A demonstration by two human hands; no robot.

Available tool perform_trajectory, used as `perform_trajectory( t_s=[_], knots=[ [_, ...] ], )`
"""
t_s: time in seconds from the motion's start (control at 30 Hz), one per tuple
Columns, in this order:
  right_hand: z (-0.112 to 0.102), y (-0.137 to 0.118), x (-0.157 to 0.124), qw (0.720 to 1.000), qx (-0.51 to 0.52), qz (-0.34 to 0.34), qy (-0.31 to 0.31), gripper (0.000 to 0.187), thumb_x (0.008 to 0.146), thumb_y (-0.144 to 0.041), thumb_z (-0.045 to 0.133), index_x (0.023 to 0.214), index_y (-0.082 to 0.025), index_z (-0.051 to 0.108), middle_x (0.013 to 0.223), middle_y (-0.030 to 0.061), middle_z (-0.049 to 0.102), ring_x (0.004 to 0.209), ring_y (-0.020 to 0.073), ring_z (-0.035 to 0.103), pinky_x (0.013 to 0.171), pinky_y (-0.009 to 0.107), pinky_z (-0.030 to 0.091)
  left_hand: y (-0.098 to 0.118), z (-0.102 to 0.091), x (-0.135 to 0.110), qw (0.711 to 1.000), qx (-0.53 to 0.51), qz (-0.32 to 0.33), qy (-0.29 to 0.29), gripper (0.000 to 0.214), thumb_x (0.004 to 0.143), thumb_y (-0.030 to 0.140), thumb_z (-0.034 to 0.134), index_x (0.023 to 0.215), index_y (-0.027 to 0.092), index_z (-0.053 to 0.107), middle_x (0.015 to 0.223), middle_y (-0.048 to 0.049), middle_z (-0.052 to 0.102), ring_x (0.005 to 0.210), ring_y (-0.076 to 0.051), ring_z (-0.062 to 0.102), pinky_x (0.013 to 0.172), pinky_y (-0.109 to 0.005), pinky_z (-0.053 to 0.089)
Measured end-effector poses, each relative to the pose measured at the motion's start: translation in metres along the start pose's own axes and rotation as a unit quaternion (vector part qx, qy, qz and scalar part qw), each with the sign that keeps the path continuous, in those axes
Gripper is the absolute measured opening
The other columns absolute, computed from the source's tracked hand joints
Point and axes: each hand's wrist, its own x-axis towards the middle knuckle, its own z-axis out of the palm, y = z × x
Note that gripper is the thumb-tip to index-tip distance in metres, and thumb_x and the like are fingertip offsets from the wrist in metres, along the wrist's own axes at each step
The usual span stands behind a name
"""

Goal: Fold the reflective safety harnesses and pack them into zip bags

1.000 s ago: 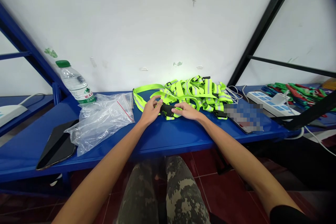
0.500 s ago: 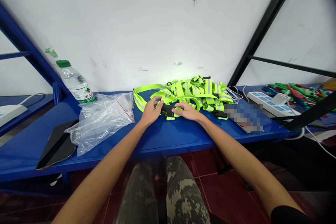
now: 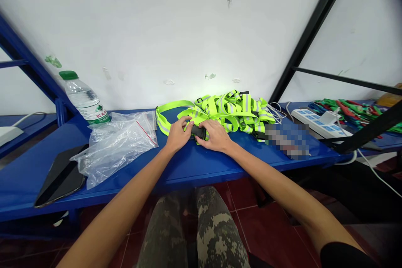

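A black plastic buckle (image 3: 198, 132) on a neon-yellow reflective strap (image 3: 163, 122) is between my two hands, close above the blue table. My left hand (image 3: 180, 133) grips the buckle's left end, fingers bent round it. On the other side, my right hand (image 3: 216, 135) has its thumb and fingers closed on the right end. The strap loops out to the left behind my left hand. Just beyond my hands lies a tangled heap of the same reflective straps (image 3: 232, 106) with more black buckles among them.
Clear plastic bags (image 3: 117, 146) lie left of my hands, beside a dark tablet-like slab (image 3: 61, 173). A water bottle (image 3: 83, 98) with a green cap stands behind them. To the right are a blurred-out item (image 3: 289, 140), a power strip (image 3: 317, 121) and a black metal post (image 3: 309, 33).
My right hand has shifted left and wrapped further over the buckle, closer to my left hand. The whole view has turned slightly.
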Motion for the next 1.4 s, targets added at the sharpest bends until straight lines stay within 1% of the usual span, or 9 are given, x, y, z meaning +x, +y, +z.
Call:
perform_trajectory(
  t_s=[0.33, 0.53, 0.67, 0.77, 0.9, 1.07, 1.17, 1.27, 1.4],
  knots=[
    [0.000, 0.001, -0.001, 1.000, -0.006, 0.024, 0.002, 0.030, 0.083, -0.038, 0.062, 0.104, -0.017, 0.060, 0.099, 0.0114, 0.069, 0.094, 0.0286, 0.062, 0.084, 0.040, 0.045, -0.001, 0.001, 0.001, 1.000, -0.018, -0.013, 0.001, 0.033, 0.090, 0.040, 0.052, 0.109, 0.017, 0.067, 0.060, 0.0012, 0.058, 0.052, -0.014, 0.048, 0.055, -0.025, 0.035],
    [-0.008, 0.011, -0.003, 0.998, -0.034, 0.055, -0.022, 0.052, 0.083, -0.049, 0.065, 0.121, -0.014, 0.057, 0.107, 0.0131, 0.070, 0.100, 0.0296, 0.064, 0.091, 0.041, 0.042, -0.001, -0.008, 0.004, 0.994, -0.064, -0.015, 0.084, 0.035, 0.093, 0.041, 0.049, 0.112, 0.017, 0.065, 0.073, -0.0023, 0.065, 0.068, -0.015, 0.058, 0.063, -0.025, 0.042],
    [-0.017, 0.022, -0.002, 0.990, -0.070, 0.083, -0.086, 0.024, 0.089, -0.040, 0.058, 0.092, -0.017, 0.066, 0.087, 0.0099, 0.072, 0.082, 0.0257, 0.066, 0.078, 0.036, 0.042, -0.001, -0.015, 0.005, 0.990, -0.100, -0.025, 0.098, 0.034, 0.092, 0.038, 0.050, 0.114, 0.016, 0.063, 0.078, -0.0031, 0.066, 0.074, -0.015, 0.060, 0.070, -0.025, 0.045],
    [-0.028, 0.024, 0.001, 0.988, -0.058, 0.097, -0.108, 0.026, 0.092, -0.038, 0.053, 0.081, -0.018, 0.064, 0.079, 0.0087, 0.070, 0.071, 0.0228, 0.063, 0.064, 0.031, 0.038, 0.004, -0.019, 0.010, 0.989, -0.110, -0.025, 0.091, 0.035, 0.093, 0.037, 0.048, 0.116, 0.016, 0.063, 0.078, -0.0030, 0.066, 0.075, -0.015, 0.060, 0.072, -0.025, 0.045],
    [-0.046, 0.015, 0.010, 0.987, 0.073, 0.103, -0.104, 0.028, 0.089, -0.045, 0.058, 0.081, -0.019, 0.066, 0.075, 0.0050, 0.069, 0.069, 0.0194, 0.063, 0.062, 0.029, 0.041, 0.021, -0.032, 0.026, 0.989, -0.138, 0.000, 0.056, 0.036, 0.090, 0.041, 0.052, 0.114, 0.016, 0.065, 0.082, -0.0040, 0.068, 0.079, -0.016, 0.061, 0.071, -0.025, 0.046],
    [-0.073, 0.010, 0.034, 0.940, 0.314, 0.133, -0.008, 0.032, 0.083, -0.045, 0.064, 0.101, -0.018, 0.068, 0.105, 0.0093, 0.072, 0.097, 0.0221, 0.066, 0.083, 0.035, 0.051, 0.048, -0.058, 0.049, 0.959, -0.281, -0.034, -0.022, 0.057, 0.077, 0.055, 0.069, 0.116, 0.014, 0.064, 0.077, -0.0032, 0.068, 0.070, -0.014, 0.060, 0.065, -0.024, 0.046],
    [-0.079, 0.012, 0.052, 0.931, 0.345, 0.115, 0.009, 0.036, 0.082, -0.036, 0.064, 0.115, -0.021, 0.065, 0.125, 0.0095, 0.065, 0.119, 0.0234, 0.058, 0.099, 0.041, 0.046, 0.055, -0.065, 0.054, 0.932, -0.343, -0.074, -0.083, 0.066, 0.066, 0.059, 0.077, 0.113, 0.014, 0.066, 0.075, -0.0031, 0.068, 0.067, -0.014, 0.061, 0.063, -0.025, 0.046],
    [-0.073, 0.011, 0.070, 0.955, 0.291, 0.054, -0.032, 0.053, 0.074, -0.024, 0.068, 0.126, -0.021, 0.060, 0.135, 0.0085, 0.059, 0.127, 0.0240, 0.051, 0.106, 0.042, 0.039, 0.053, -0.062, 0.055, 0.916, -0.364, -0.083, -0.146, 0.063, 0.060, 0.055, 0.082, 0.105, 0.013, 0.069, 0.079, -0.0049, 0.069, 0.069, -0.015, 0.062, 0.063, -0.026, 0.046],
    [-0.063, 0.007, 0.088, 0.955, 0.254, 0.031, -0.151, 0.036, 0.074, -0.016, 0.056, 0.108, -0.014, 0.069, 0.090, 0.0042, 0.072, 0.083, 0.0191, 0.064, 0.079, 0.032, 0.049, 0.044, -0.058, 0.059, 0.923, -0.340, -0.069, -0.165, 0.055, 0.058, 0.049, 0.084, 0.097, 0.014, 0.069, 0.074, -0.0038, 0.068, 0.068, -0.015, 0.061, 0.065, -0.027, 0.045]
  ],
)
